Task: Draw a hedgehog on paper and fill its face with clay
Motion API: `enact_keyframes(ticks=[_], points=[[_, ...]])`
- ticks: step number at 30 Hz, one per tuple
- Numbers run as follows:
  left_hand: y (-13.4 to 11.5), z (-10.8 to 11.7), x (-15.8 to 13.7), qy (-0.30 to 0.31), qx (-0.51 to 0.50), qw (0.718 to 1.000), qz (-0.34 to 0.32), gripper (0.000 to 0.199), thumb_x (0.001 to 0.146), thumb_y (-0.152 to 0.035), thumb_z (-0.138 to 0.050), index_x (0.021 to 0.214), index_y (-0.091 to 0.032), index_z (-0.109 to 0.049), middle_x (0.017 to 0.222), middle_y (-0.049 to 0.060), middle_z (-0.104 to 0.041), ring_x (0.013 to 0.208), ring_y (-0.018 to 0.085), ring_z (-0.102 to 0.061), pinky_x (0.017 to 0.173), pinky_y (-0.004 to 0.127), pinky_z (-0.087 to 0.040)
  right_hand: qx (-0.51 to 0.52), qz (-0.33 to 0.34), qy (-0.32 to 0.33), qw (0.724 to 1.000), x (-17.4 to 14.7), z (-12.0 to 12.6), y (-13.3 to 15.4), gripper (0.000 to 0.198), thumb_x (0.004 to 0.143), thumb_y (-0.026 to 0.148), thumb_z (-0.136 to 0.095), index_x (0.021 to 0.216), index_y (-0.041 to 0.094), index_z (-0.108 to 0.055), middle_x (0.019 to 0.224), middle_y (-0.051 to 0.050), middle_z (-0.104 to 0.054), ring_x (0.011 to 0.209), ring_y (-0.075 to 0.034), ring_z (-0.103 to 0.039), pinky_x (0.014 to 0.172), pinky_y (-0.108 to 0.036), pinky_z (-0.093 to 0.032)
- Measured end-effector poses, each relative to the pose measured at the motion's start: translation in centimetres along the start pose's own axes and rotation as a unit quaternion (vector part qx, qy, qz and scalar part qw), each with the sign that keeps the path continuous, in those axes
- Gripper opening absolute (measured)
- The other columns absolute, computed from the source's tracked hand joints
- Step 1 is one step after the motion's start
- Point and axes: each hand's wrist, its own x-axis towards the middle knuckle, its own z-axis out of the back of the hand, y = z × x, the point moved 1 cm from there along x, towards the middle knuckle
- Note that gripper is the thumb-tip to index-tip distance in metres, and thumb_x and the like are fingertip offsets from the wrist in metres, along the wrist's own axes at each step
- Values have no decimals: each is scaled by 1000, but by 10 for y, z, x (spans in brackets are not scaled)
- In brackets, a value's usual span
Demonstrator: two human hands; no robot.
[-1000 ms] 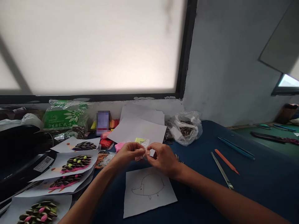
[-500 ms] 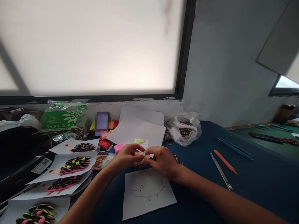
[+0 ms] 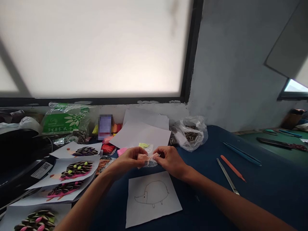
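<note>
Fingers of the left hand are pinching a pale pink lump against a clear wrapper, while the right hand is gripping the wrapper's three o'clock side between thumb and fingertips. At six o'clock from them, a paper bearing a drawn animal is lying on the blue table; a bag of seeds is sitting at two o'clock, tweezers at three.

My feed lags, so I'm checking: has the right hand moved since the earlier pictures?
Yes, slightly: the right hand has moved forward relative to the drawing, whose far right corner, hidden before, now shows.
</note>
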Motion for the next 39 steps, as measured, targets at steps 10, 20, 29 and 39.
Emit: enact_keyframes(ticks=[10,20,29,39], points=[[-1,-6,0,-24,-8,1000,-16,38,71,-43,-70,96,-15,-59,65,-5,-55,62,10,-48,64,25,-38,-27,23,-17,999,-1,-9,-7,7,78,19,-70,84,18,-72,77,-1,-70,55,-10,-56,54,-21,-40],[-1,-13,4,-32,-27,999,-14,41,69,-45,-73,93,-16,-59,61,-4,-59,59,10,-55,62,26,-44,-108,59,-24,992,-4,-10,0,11,82,17,-60,76,17,-69,74,-4,-69,59,-13,-55,58,-25,-36],[0,-4,1,-46,-51,998,12,37,61,-36,-80,85,-14,-63,68,1,-67,62,12,-59,63,25,-45,-38,26,-33,998,-2,-3,1,13,83,16,-56,78,17,-68,59,0,-60,52,-12,-52,53,-24,-34],[4,1,3,-93,-66,993,15,34,58,-35,-81,68,-17,-54,61,2,-66,59,14,-61,55,24,-44,183,-76,-5,980,2,-6,0,25,80,10,-38,89,15,-60,76,-2,-64,56,-10,-62,51,-19,-47]])
